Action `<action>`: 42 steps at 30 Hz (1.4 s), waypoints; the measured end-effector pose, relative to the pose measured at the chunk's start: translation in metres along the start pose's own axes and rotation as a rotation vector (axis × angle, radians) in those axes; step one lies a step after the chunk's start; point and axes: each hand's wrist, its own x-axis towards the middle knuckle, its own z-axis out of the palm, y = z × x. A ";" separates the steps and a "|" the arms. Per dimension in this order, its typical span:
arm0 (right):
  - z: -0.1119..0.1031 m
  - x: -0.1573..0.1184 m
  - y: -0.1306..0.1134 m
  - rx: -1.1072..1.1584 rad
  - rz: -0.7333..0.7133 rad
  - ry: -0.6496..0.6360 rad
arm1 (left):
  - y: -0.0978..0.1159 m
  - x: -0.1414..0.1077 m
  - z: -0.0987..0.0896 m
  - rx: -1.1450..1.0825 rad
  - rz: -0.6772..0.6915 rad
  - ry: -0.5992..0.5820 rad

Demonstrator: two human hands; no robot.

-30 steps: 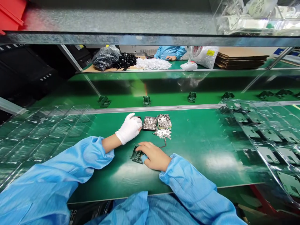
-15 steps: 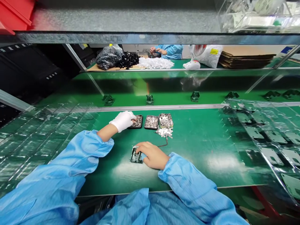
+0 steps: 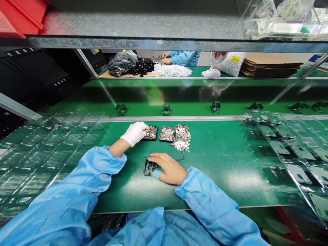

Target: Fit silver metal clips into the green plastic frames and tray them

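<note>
My left hand [image 3: 135, 133], in a white glove with bare fingertips, has its fingers pinched at the left small tray of metal parts [image 3: 151, 134]; what they hold is too small to name. My right hand [image 3: 169, 168], with blue tape on the thumb, rests on the right side of a small green circuit assembly [image 3: 148, 167] on the green table. Its fingers and thumb lie around the assembly's edge. Beyond it stand a middle tray of small parts [image 3: 167, 134] and a right tray [image 3: 182, 132], with a pile of white pieces [image 3: 181, 145] in front.
Clear plastic trays lie at the left [image 3: 33, 160] and, with green boards, at the right [image 3: 299, 150]. Several assemblies line the green strip [image 3: 189, 109] behind a metal rail [image 3: 200, 118]. An overhead shelf [image 3: 143, 24] spans the top; another person's hands [image 3: 166, 58] show beyond.
The circuit assembly has tilted and turned slightly under my right hand, whose thumb has shifted at its edge. My left hand stays at the left tray. The view has shifted slightly.
</note>
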 end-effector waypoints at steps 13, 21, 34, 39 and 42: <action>-0.004 -0.003 0.003 -0.055 0.081 -0.006 | 0.003 -0.002 0.009 -0.049 0.034 0.008; -0.004 -0.003 0.002 -0.034 0.078 0.012 | 0.008 -0.003 0.007 -0.158 -0.006 0.074; -0.012 -0.001 0.007 0.125 0.172 0.371 | 0.018 -0.030 -0.010 -0.511 -0.024 0.215; -0.010 0.018 0.011 0.604 0.298 0.537 | 0.054 -0.054 -0.028 -0.257 0.269 0.318; -0.010 0.028 0.011 0.756 0.318 0.569 | 0.067 -0.061 -0.032 -0.136 0.392 0.347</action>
